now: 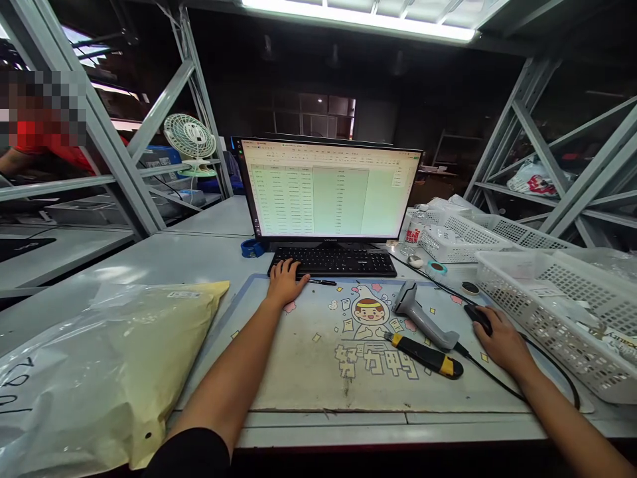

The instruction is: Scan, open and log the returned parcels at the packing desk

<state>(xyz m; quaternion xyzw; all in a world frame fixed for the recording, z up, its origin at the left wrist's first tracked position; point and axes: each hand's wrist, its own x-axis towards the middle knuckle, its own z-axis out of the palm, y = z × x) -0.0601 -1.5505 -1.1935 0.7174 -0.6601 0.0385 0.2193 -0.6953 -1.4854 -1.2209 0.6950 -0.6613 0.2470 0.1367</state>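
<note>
My left hand (287, 284) rests on the left end of a black keyboard (343, 263), its fingers spread over the keys. Just beside it, a black pen (322, 283) lies below the keyboard. On the right, my right hand (502, 335) is wrapped over a black computer mouse (478, 320). Between my hands, a grey barcode scanner (428, 322) and a yellow and black utility knife (425, 356) lie on a printed desk mat (293, 372). Behind the keyboard stands a monitor (331, 192) showing a spreadsheet.
A large plastic bag (114, 358) with yellowish contents fills the left side. White baskets (547, 325) line the right, near a bottle (414, 231). A tape roll (252, 249) sits left of the keyboard. A fan (190, 136) and a person in red (54, 143) are at back left.
</note>
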